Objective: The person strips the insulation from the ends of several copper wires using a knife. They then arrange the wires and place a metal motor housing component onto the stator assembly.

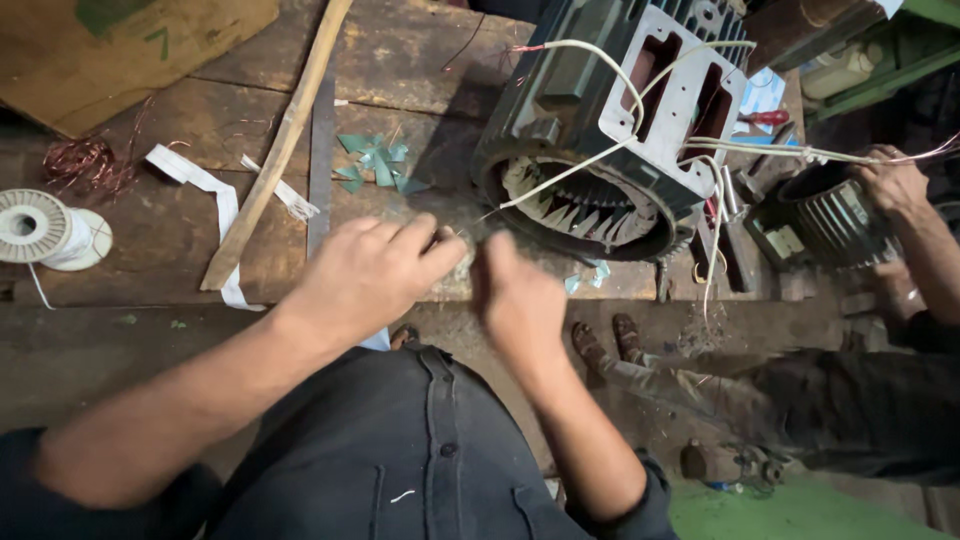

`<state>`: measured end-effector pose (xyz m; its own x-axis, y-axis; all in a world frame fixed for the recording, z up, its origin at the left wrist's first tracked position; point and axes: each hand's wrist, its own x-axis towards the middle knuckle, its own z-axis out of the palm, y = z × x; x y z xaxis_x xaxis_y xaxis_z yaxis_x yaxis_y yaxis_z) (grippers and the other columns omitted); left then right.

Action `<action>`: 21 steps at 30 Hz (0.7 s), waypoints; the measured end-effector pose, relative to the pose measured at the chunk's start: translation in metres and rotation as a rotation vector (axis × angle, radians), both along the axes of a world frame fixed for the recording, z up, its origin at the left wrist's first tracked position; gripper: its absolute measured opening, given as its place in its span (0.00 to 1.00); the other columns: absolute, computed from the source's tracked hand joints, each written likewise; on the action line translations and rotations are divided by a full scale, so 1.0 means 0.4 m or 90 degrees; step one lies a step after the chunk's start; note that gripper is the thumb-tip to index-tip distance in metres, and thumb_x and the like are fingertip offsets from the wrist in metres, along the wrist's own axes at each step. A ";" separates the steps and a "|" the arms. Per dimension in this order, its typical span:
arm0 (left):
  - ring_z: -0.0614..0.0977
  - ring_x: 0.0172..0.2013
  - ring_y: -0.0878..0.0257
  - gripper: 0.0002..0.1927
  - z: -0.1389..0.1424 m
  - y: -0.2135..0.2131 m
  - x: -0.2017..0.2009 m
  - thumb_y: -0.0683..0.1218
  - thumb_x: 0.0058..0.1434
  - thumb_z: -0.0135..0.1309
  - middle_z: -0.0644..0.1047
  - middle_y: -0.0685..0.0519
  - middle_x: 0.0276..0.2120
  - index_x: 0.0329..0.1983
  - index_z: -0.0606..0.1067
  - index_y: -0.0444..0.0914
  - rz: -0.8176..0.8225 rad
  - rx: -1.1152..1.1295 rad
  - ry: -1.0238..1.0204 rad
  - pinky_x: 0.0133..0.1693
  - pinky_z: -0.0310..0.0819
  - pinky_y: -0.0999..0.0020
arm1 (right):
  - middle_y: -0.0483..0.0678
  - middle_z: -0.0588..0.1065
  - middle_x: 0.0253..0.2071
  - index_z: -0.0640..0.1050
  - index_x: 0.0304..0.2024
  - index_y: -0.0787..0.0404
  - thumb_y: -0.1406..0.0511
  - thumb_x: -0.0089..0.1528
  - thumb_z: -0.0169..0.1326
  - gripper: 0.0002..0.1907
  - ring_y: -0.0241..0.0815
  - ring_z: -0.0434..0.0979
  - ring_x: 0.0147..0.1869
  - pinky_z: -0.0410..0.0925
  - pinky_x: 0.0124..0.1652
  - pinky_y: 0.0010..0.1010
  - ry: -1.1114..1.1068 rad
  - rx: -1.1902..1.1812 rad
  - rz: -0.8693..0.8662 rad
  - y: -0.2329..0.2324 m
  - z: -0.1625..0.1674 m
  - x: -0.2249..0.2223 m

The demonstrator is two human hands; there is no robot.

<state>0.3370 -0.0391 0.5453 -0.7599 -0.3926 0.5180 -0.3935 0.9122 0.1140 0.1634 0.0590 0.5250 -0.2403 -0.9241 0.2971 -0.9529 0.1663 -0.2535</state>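
**Head view: both hands pinching a lead wire off the motor stator**

Head camera, quick pass. I see the left hand (375, 270) curled, fingertips pinched at the near end of a thin white lead wire (560, 178), mid-frame at the bench edge. Right hand (520, 300) is blurred, just beside the left; looks closed around the same wire end, but I cannot tell for sure.

Wire runs from the pinch up and right into the bore of the motor stator (600, 130), upper centre-right, lying on the wooden bench (180, 230). So the thing sits well beyond the grip, joined to it only by the wire.

Progress, my judgement: slot insulation and windings already seated in the bore, several sleeved leads out over the terminal box. Leads still loose, not tied or terminated, so the lead work is left.

Around: green insulation paper offcuts (375, 162) above the left hand, wooden stick (275, 150), white spool (35, 225) at far left, copper wire tangle (85, 165). Another person's hand (890, 180) at right on a second, finned motor housing (825, 215).
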 end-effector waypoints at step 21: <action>0.80 0.45 0.49 0.22 0.076 -0.031 -0.155 0.53 0.59 0.56 0.79 0.45 0.39 0.49 0.73 0.33 -0.068 0.076 0.004 0.48 0.70 0.53 | 0.46 0.75 0.21 0.73 0.42 0.64 0.65 0.72 0.47 0.08 0.33 0.75 0.21 0.68 0.25 0.28 -0.410 -0.159 -0.127 0.155 -0.001 -0.143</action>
